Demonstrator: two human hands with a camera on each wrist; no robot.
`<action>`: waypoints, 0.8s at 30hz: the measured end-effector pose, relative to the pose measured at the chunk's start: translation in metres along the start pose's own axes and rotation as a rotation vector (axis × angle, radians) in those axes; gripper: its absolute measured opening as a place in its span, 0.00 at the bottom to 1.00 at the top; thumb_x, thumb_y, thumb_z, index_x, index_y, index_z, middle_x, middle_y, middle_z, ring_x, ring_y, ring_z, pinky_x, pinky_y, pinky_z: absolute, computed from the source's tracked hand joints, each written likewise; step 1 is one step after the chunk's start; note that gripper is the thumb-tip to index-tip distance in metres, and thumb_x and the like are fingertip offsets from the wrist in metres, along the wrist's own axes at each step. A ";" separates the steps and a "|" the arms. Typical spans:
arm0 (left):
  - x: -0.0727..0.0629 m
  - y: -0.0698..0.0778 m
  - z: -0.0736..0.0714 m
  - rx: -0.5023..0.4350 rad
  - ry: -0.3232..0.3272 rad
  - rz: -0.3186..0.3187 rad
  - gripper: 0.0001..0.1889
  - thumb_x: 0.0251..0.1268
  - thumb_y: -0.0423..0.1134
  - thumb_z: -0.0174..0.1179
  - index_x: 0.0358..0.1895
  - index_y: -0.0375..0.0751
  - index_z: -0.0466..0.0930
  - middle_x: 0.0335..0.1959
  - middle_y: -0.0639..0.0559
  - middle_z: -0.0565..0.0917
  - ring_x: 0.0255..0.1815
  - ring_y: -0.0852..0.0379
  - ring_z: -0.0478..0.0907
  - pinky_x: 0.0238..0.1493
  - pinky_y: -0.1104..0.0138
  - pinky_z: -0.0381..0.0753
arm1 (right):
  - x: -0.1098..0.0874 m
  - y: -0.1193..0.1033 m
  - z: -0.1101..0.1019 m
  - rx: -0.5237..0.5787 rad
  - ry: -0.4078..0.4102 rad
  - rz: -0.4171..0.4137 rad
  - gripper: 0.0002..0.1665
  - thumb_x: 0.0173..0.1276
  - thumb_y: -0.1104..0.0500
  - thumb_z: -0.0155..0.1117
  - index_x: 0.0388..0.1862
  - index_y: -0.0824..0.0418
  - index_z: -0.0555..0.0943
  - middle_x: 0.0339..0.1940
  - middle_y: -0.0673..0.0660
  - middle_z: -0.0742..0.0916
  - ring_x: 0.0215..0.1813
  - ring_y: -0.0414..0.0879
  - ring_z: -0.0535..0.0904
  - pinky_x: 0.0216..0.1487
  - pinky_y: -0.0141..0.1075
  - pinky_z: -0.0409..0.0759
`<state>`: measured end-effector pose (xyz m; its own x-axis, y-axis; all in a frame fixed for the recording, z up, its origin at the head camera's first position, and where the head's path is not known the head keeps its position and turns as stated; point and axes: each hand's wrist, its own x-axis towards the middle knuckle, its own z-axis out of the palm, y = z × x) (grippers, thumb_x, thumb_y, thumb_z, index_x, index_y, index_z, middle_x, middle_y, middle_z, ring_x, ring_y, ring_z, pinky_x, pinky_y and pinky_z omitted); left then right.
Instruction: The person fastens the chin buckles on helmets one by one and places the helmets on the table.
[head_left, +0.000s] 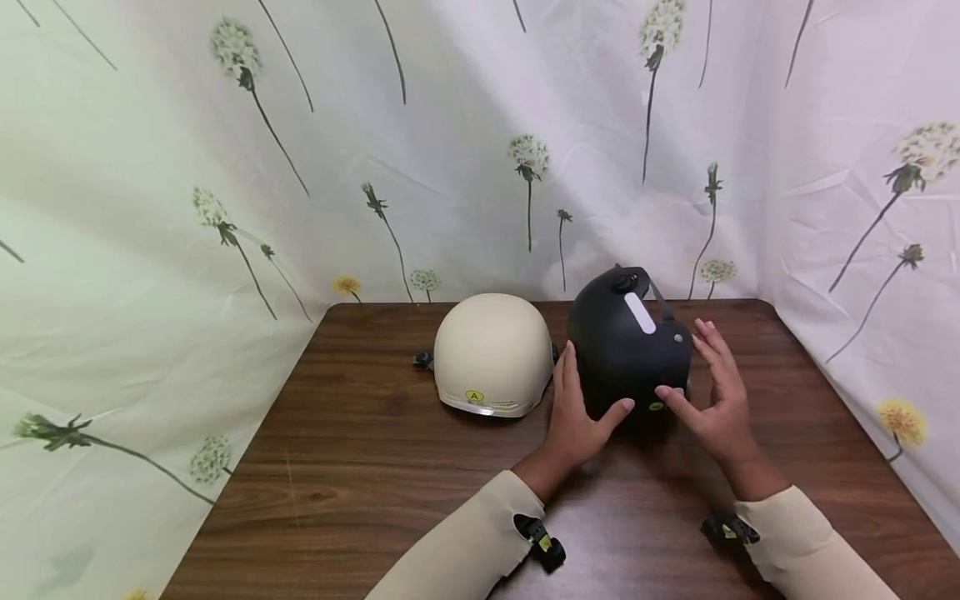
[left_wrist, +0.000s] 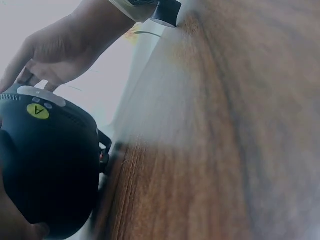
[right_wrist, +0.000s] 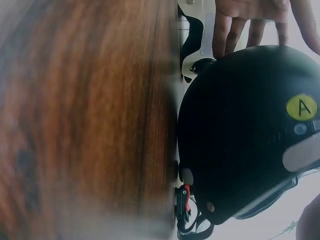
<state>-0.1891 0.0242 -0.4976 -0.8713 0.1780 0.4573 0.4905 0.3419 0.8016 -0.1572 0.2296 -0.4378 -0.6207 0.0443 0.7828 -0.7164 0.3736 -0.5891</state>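
Note:
A black helmet [head_left: 622,358] sits tilted at the back right of the table, a pale strip [head_left: 640,313] on its shell and a round yellow "A" sticker [right_wrist: 302,107] near its trim. My left hand [head_left: 577,429] lies along its left side, fingers extended and thumb across the front. On the other side is my right hand [head_left: 716,408], thumb at the shell near the sticker and fingers spread beside the right edge. A strap with a red-marked buckle [right_wrist: 186,202] hangs at the helmet's lower edge. Close to the left hand stands a cream helmet [head_left: 491,350], dome up.
Both helmets are near the back edge of the dark wooden table [head_left: 360,492]. A white cloth with a dandelion print [head_left: 465,150] hangs behind and along both sides. Each wrist carries a small black camera on a strap [head_left: 542,542].

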 end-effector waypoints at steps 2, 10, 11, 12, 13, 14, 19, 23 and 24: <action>0.001 -0.001 0.000 0.013 0.003 0.009 0.61 0.66 0.55 0.72 0.88 0.53 0.33 0.87 0.47 0.45 0.86 0.48 0.48 0.78 0.43 0.61 | 0.000 0.000 0.000 -0.002 -0.005 0.000 0.49 0.47 0.82 0.74 0.72 0.79 0.71 0.76 0.79 0.70 0.83 0.70 0.56 0.82 0.37 0.56; 0.002 0.004 -0.001 0.025 0.009 0.023 0.57 0.65 0.56 0.72 0.87 0.50 0.41 0.87 0.46 0.42 0.87 0.46 0.47 0.78 0.43 0.62 | 0.001 0.002 0.000 0.045 0.014 -0.052 0.45 0.48 0.82 0.71 0.69 0.81 0.72 0.73 0.83 0.70 0.83 0.66 0.59 0.81 0.36 0.58; 0.002 0.004 -0.001 0.015 0.015 0.025 0.56 0.66 0.56 0.72 0.87 0.49 0.43 0.87 0.47 0.43 0.86 0.48 0.47 0.77 0.46 0.64 | 0.001 0.001 0.000 0.052 0.014 -0.055 0.44 0.48 0.82 0.70 0.69 0.82 0.72 0.72 0.84 0.70 0.83 0.66 0.59 0.81 0.36 0.59; 0.002 0.005 0.000 0.005 0.024 0.029 0.55 0.66 0.56 0.71 0.86 0.46 0.45 0.87 0.46 0.45 0.85 0.49 0.50 0.75 0.48 0.68 | 0.001 0.001 0.000 0.056 0.014 -0.055 0.44 0.48 0.82 0.70 0.69 0.81 0.72 0.73 0.84 0.70 0.82 0.67 0.59 0.80 0.35 0.60; 0.002 0.005 0.000 -0.010 0.030 0.027 0.53 0.67 0.55 0.71 0.85 0.45 0.47 0.86 0.46 0.47 0.84 0.50 0.53 0.73 0.50 0.72 | 0.001 0.001 0.000 0.056 0.012 -0.055 0.44 0.48 0.82 0.70 0.69 0.81 0.72 0.73 0.84 0.70 0.82 0.68 0.59 0.80 0.34 0.60; 0.002 0.005 0.000 -0.022 0.035 0.028 0.52 0.67 0.55 0.71 0.85 0.43 0.48 0.86 0.45 0.50 0.82 0.50 0.56 0.70 0.53 0.76 | 0.001 0.001 -0.001 0.055 0.012 -0.058 0.44 0.49 0.82 0.70 0.69 0.81 0.72 0.72 0.84 0.70 0.82 0.69 0.59 0.80 0.34 0.60; 0.001 0.006 0.001 -0.039 0.017 0.027 0.52 0.68 0.53 0.71 0.85 0.43 0.48 0.82 0.41 0.54 0.77 0.47 0.63 0.63 0.57 0.81 | 0.002 -0.002 0.000 0.026 -0.004 -0.086 0.39 0.52 0.77 0.72 0.67 0.81 0.75 0.72 0.83 0.70 0.80 0.75 0.58 0.80 0.36 0.60; 0.001 0.006 0.002 -0.001 0.008 0.015 0.51 0.68 0.55 0.70 0.86 0.46 0.49 0.85 0.43 0.49 0.82 0.46 0.56 0.74 0.50 0.71 | 0.002 -0.003 0.001 0.030 -0.008 -0.115 0.34 0.56 0.74 0.72 0.63 0.83 0.77 0.72 0.85 0.70 0.79 0.76 0.59 0.80 0.37 0.61; 0.001 0.005 0.001 0.004 0.010 0.012 0.51 0.69 0.56 0.70 0.86 0.46 0.50 0.85 0.44 0.47 0.84 0.46 0.53 0.75 0.49 0.68 | 0.002 -0.002 0.001 0.038 -0.008 -0.118 0.33 0.57 0.74 0.72 0.62 0.84 0.77 0.71 0.85 0.70 0.80 0.75 0.59 0.79 0.36 0.61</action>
<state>-0.1878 0.0275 -0.4932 -0.8653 0.1730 0.4705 0.5007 0.3432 0.7947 -0.1571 0.2281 -0.4345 -0.5335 -0.0052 0.8458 -0.7961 0.3408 -0.5001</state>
